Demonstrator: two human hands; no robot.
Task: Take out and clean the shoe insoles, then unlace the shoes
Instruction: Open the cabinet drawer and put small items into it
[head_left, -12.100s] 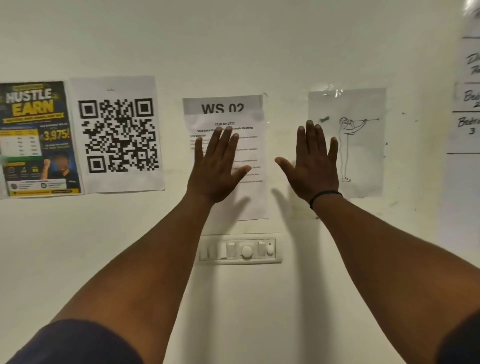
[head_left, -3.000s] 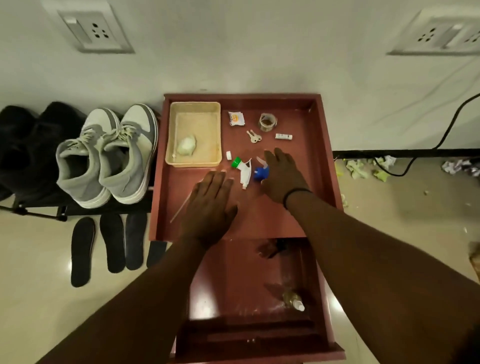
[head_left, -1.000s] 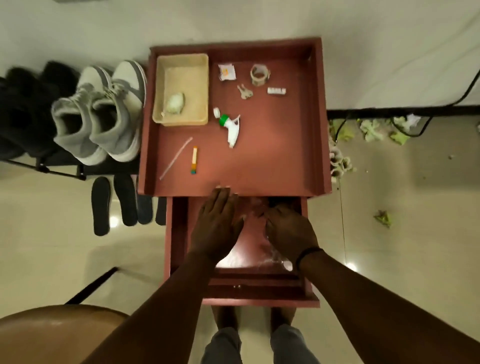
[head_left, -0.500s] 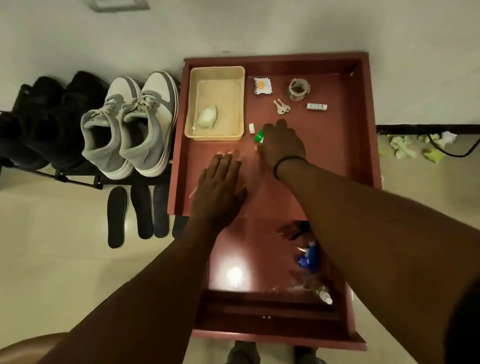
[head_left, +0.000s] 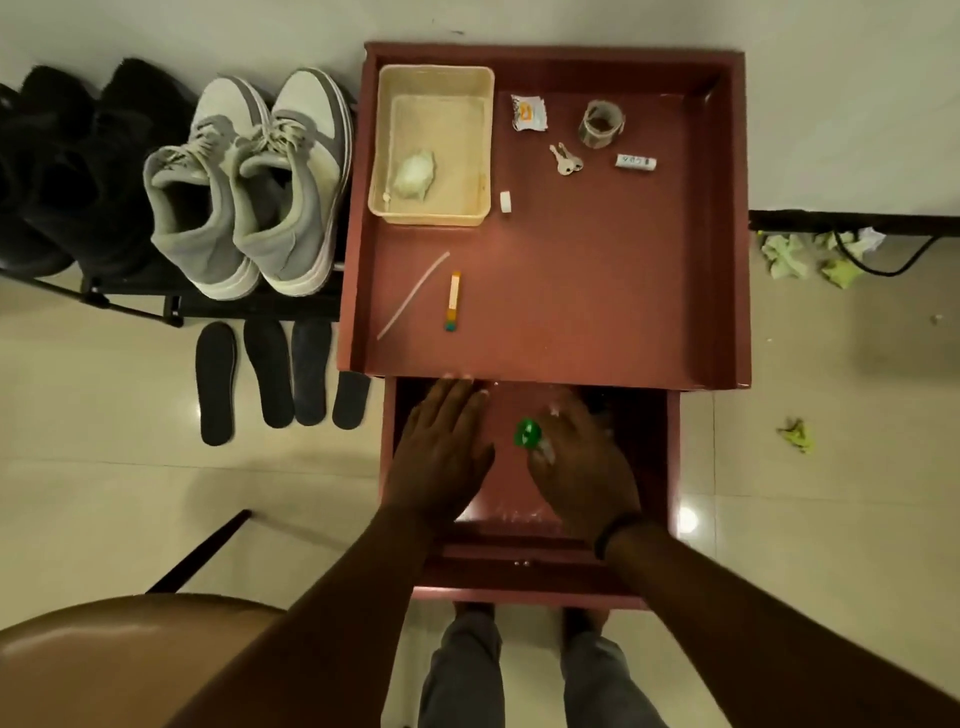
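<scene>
Down in the open red wooden drawer, our left hand lies flat with fingers straight, holding nothing, while our right hand curls round a green-capped spray head. Four dark foam insoles lie on the floor below the grey-and-white laced sneakers, which sit on the black metal rack.

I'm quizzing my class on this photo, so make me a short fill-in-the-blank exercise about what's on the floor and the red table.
1. The number of dark insoles lying on the floor is ____.
2. The keys lie on the top of the red ____.
3. The white wad sits inside the cream ____.
4. The right hand holds a sprayer head with a collar coloured ____.

Missing words: four; table; basket; green
</scene>
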